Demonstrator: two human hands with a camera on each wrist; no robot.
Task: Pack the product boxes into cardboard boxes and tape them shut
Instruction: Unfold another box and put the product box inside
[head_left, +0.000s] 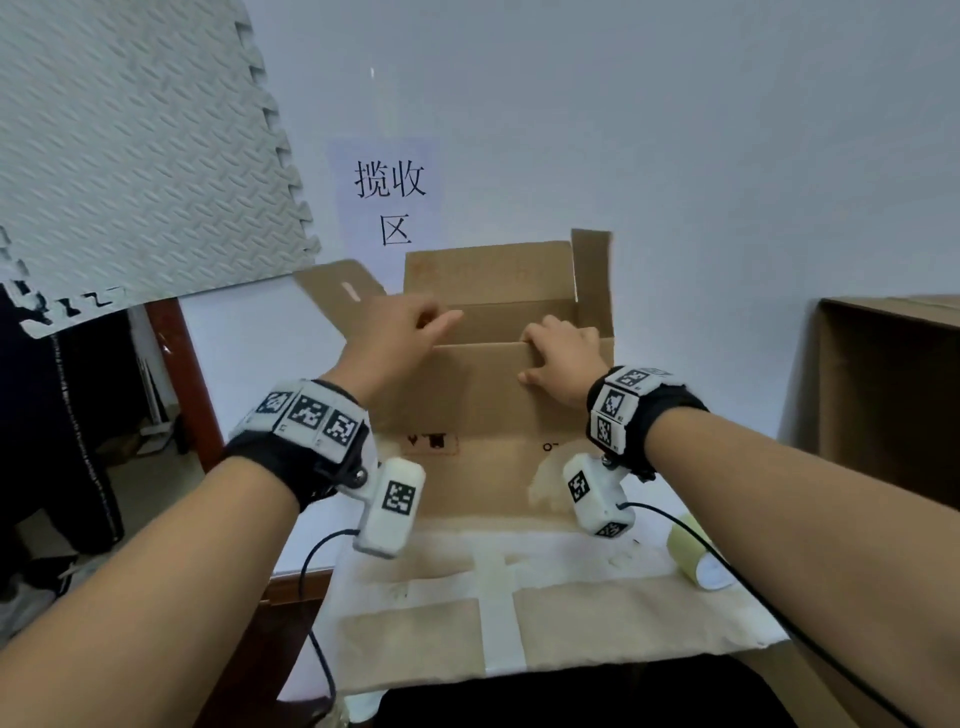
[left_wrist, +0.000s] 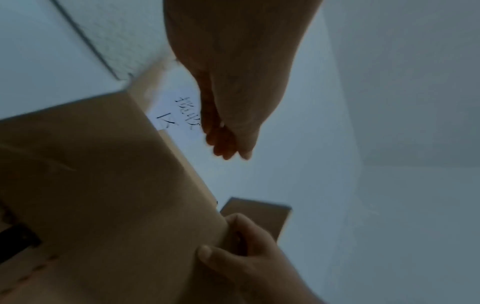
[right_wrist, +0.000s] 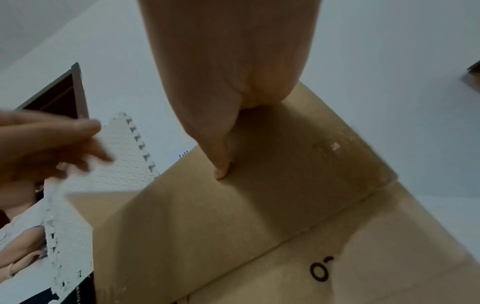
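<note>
An open brown cardboard box (head_left: 493, 405) stands on the table in front of me, its far flap (head_left: 488, 270) and right flap (head_left: 592, 275) upright. My right hand (head_left: 558, 351) grips the top edge of the raised near flap (head_left: 478, 384), fingers curled over it and thumb (right_wrist: 221, 166) pressed on its front face; the left wrist view shows this grip (left_wrist: 241, 244) too. My left hand (head_left: 415, 322) hovers over the box's left side, beside the splayed left flap (head_left: 337, 291), fingers loosely extended, holding nothing (left_wrist: 228, 144). The near flap hides the box's inside. No product boxes show.
A pale tape roll (head_left: 696, 556) lies on the table at the right. A flattened, taped cardboard sheet (head_left: 519, 613) covers the near table. Another cardboard box (head_left: 893, 395) stands at the far right. A grey foam mat (head_left: 130, 156) and a paper sign (head_left: 389, 208) are on the wall.
</note>
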